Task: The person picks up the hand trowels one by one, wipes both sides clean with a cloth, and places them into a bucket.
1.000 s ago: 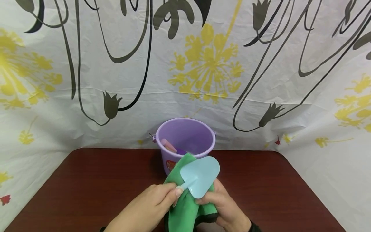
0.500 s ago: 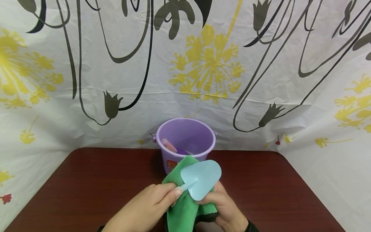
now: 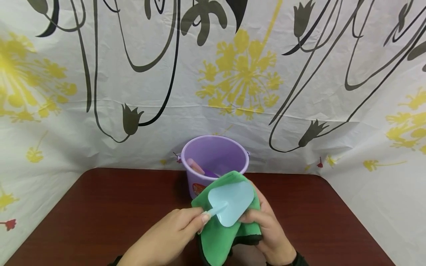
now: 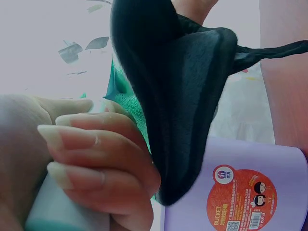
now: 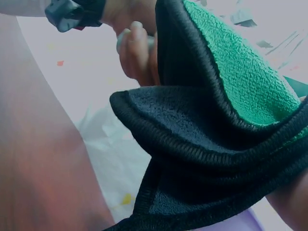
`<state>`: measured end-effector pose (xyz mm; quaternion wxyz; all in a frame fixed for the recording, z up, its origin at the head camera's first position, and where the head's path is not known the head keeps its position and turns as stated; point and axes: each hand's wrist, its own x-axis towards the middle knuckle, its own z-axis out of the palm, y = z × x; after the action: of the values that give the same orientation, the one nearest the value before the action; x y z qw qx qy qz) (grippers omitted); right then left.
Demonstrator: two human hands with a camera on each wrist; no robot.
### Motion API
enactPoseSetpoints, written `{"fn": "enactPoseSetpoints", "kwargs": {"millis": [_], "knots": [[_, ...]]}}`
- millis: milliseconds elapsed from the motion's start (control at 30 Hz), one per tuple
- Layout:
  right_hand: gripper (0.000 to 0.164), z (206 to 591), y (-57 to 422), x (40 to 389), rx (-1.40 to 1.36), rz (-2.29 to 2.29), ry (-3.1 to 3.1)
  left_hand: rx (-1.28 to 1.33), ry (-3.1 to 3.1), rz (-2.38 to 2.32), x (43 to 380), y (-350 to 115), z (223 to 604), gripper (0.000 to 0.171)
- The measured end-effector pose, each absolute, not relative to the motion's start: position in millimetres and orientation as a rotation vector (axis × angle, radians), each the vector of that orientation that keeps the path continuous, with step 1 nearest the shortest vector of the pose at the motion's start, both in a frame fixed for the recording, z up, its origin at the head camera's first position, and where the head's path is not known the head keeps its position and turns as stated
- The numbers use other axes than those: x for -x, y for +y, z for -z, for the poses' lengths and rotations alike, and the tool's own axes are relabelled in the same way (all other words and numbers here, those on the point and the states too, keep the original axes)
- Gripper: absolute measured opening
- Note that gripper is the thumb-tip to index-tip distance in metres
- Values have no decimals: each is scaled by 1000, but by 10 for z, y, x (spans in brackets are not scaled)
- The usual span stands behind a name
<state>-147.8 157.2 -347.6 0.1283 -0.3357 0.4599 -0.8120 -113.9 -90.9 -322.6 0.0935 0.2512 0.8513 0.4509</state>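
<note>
A light blue toy shovel [image 3: 231, 203] is gripped by its handle in my left hand [image 3: 169, 234], blade up and to the right. Curled fingers wrap the pale handle [image 4: 67, 204] in the left wrist view. My right hand [image 3: 271, 229] holds a green cloth [image 3: 219, 236] with a dark back and black edging. The cloth hangs behind the shovel blade, and the right thumb lies at the blade's lower right edge. In the right wrist view the folded cloth [image 5: 250, 67] covers most of the right hand.
Just behind the cloth a purple bucket [image 3: 241, 162] stands at the back of the dark red-brown table [image 3: 133, 199]. Inside it lie a pink piece [image 3: 195, 166] and something purple. A white patterned sheet [image 3: 159, 88] hangs behind the table.
My right hand has shifted right and slightly up with the cloth, which now spreads wider behind the blade. The left hand and shovel have barely moved.
</note>
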Motion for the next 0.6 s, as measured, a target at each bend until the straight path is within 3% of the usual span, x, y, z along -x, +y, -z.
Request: {"fn": "enactPoseSetpoints", "kwargs": {"millis": [100,333,600], "knots": [[86,3413,1612,1467,963,2378,1408,-734,2508,-1357,1152,-918,3229,48],[84,3322,1669,1436,1000,2408,1438,-711,2580,-1340,1150,-929,3223,46],[81,3245,1617,1350,835,2387,2106,-634,2712,-1288,1136,-918,3229,48]]}}
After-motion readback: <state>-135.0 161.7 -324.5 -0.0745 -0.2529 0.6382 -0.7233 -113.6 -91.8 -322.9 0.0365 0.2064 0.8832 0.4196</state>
